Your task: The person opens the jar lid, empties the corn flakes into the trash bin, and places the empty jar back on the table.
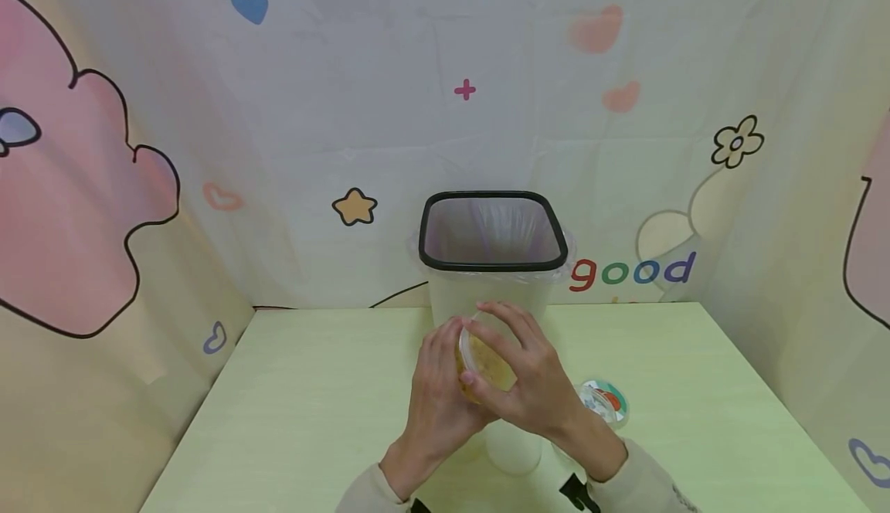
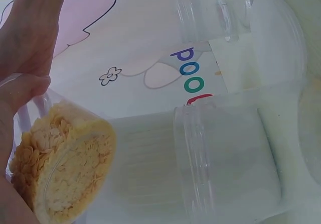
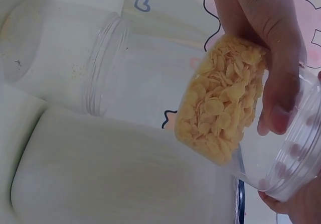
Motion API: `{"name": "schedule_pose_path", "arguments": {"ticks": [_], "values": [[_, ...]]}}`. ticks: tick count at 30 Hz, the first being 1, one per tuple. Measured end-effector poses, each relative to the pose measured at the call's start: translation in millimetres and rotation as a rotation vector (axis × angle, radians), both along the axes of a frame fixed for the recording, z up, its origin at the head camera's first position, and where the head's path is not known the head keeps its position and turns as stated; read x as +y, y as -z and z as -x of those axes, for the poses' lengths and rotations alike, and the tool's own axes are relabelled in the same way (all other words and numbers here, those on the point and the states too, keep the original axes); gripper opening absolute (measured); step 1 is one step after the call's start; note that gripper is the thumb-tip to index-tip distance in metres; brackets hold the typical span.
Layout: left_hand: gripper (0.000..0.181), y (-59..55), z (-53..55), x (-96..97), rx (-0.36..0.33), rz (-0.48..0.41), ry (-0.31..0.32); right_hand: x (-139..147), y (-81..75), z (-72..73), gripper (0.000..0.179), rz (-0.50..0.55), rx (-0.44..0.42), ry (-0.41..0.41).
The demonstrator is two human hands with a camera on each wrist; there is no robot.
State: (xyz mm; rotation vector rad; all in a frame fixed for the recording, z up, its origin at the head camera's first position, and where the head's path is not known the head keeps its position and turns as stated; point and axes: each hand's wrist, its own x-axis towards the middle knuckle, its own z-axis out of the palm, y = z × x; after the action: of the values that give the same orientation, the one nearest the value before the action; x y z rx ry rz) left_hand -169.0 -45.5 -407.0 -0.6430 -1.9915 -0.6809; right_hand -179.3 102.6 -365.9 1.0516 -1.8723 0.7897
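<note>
A clear jar part full of pale yellow flakes is tilted on its side between both hands, above the table. My left hand wraps the jar's left side, fingers curled over it. From the right, my right hand grips it with thumb and fingers spread around. In the right wrist view, the flakes gather at the jar's base end, and the ridged clear rim is at the other end, with fingers showing through. The left wrist view looks at the round base.
A white bin with black rim and clear liner stands behind the hands. Nearer on the table are clear jars and a white disc. A round item with a green and red label lies by the right forearm.
</note>
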Motion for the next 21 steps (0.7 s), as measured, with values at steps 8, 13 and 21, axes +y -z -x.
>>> {"name": "schedule_pose_path", "arguments": {"ticks": [8, 13, 21], "values": [[0.099, -1.2, 0.2, -0.7, 0.019, 0.015, 0.015, 2.8, -1.0, 2.6, 0.045, 0.004, 0.053, -0.062], [0.098, -2.8, -0.5, -2.2, 0.015, 0.018, 0.047, 4.4, -2.6, 3.6, 0.045, -0.005, 0.087, -0.097], [0.108, -5.3, -3.6, -4.4, -0.063, 0.001, 0.114, 9.4, -7.0, 6.3, 0.041, -0.05, 0.181, -0.201]]}}
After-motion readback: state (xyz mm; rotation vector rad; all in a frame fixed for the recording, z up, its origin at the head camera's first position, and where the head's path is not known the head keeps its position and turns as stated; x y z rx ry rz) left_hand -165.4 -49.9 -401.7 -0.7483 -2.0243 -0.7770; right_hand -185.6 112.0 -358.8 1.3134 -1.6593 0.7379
